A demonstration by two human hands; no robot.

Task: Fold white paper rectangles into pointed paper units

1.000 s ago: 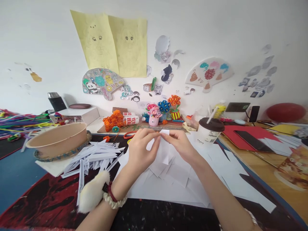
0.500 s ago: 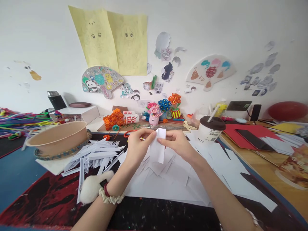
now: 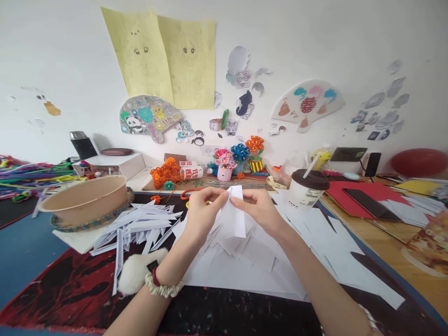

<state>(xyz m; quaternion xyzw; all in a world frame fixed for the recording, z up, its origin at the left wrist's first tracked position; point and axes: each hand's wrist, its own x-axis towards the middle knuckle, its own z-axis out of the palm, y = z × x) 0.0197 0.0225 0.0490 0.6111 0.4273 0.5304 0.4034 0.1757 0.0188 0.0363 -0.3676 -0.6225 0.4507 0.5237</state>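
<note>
Between my two hands hangs a narrow white paper strip (image 3: 237, 219), held up over the desk and creased near its top. My left hand (image 3: 207, 205) pinches its upper left edge with the thumb in front. On the other side my right hand (image 3: 257, 207) grips the upper right edge, thumb pressed on the paper's face. Below them loose white paper sheets (image 3: 245, 266) lie overlapping. A heap of folded paper strips (image 3: 140, 226) is left of my left hand, with a fluffy white object (image 3: 138, 273) by my left wrist.
A beige basin (image 3: 84, 200) stands at the left. A lidded drink cup (image 3: 307, 189) with a straw is at the right, near a phone (image 3: 371, 204) on a red folder (image 3: 345, 193). Orange craft flowers (image 3: 168, 172) and small flower pots (image 3: 256, 163) line the back.
The paper strip has turned slightly, its lower end shifting to the right and showing more of its face. Both hands keep their pinch on it.
</note>
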